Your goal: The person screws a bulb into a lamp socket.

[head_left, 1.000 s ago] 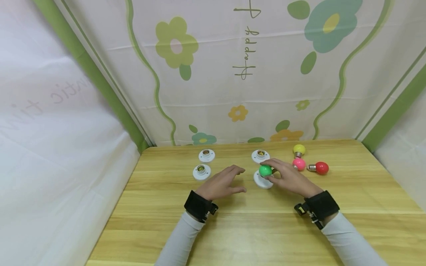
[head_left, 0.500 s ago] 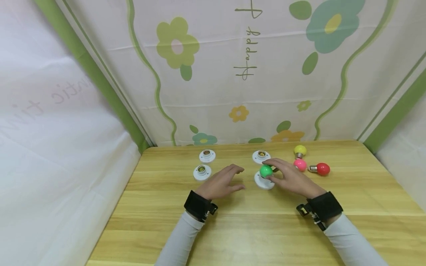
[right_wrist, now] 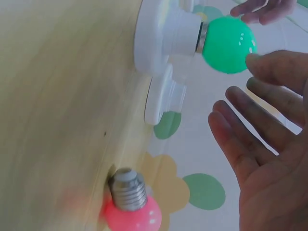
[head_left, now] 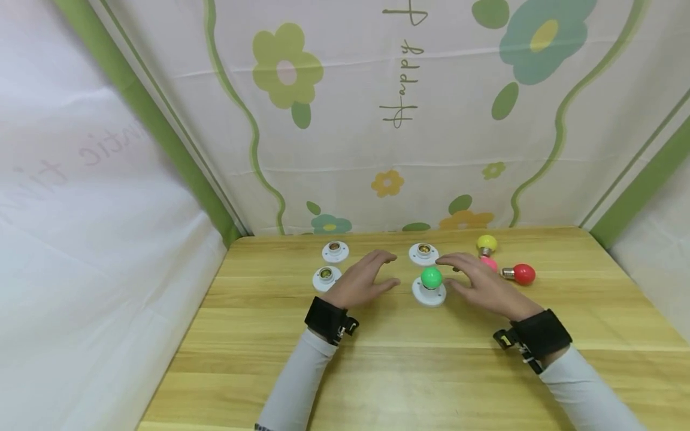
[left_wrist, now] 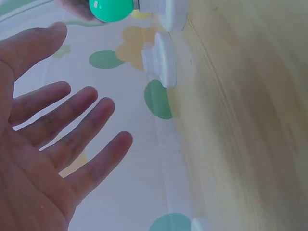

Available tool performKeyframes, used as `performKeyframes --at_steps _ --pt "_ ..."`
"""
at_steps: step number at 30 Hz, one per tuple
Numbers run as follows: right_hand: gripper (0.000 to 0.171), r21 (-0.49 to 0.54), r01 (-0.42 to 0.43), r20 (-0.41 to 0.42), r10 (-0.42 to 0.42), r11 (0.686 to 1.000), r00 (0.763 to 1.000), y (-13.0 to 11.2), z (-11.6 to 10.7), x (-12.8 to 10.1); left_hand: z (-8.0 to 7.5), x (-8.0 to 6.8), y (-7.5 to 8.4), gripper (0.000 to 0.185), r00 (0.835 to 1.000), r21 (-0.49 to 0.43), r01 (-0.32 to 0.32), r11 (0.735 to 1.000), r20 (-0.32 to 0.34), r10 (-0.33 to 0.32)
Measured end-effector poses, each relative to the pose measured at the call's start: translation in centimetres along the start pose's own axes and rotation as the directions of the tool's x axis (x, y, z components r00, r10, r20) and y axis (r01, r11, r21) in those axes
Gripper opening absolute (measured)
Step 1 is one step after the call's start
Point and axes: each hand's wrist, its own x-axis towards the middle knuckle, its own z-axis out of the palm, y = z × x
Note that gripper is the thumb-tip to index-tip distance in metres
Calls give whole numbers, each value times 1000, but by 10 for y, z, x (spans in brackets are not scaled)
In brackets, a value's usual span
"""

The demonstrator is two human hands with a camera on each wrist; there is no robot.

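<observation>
A green light bulb [head_left: 431, 278] stands upright in the near right white lamp socket [head_left: 429, 297]. In the right wrist view a thin strip of its metal base shows above the socket collar. My right hand [head_left: 485, 288] is just to the right of the bulb, fingers spread and holding nothing; its thumb tip overlaps the bulb's edge in the right wrist view. On the other side, my left hand [head_left: 360, 284] hovers with fingers apart, nearest to the near left socket [head_left: 326, 279], part of which it hides. Its palm and fingers [left_wrist: 91, 115] look relaxed in the left wrist view.
Two more sockets stand at the back, one left [head_left: 335, 252] and one right [head_left: 423, 254]. Beyond my right hand lie a yellow bulb [head_left: 486, 243], a pink bulb [right_wrist: 134, 216] partly hidden in the head view, and a red bulb [head_left: 524, 274]. A flowered curtain [head_left: 345, 131] hangs behind the wooden table [head_left: 409, 377].
My right hand has let go of the green bulb and drawn back to the right. The bulb stays in its socket. My left hand has shifted slightly forward.
</observation>
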Motion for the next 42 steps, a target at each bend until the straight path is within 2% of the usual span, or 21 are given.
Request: performKeyframes --at_steps 7,13,22,25,35,42 --pt "46 -95 71 -71 -78 993 994 8 -4 -6 6 25 -7 57 999 -2 19 1000 -32 -19" --pt "48 -152 72 -104 -89 986 991 14 -7 -9 10 44 -11 58 999 -17 26 1000 -40 -26" --pt "54 -213 101 -148 -134 972 980 29 -13 -15 30 66 -19 60 998 -18 43 999 -51 -44" --pt "54 -225 94 -151 -130 970 980 33 -14 -18 37 71 -21 63 997 -28 55 998 -52 -56" --pt "56 -218 7 -140 -39 976 989 38 -17 -20 54 87 -24 72 994 -93 101 991 -26 -104" --pt "54 -238 4 -149 -41 971 988 45 -13 -20 60 96 -25 74 990 -132 138 982 -5 -140"
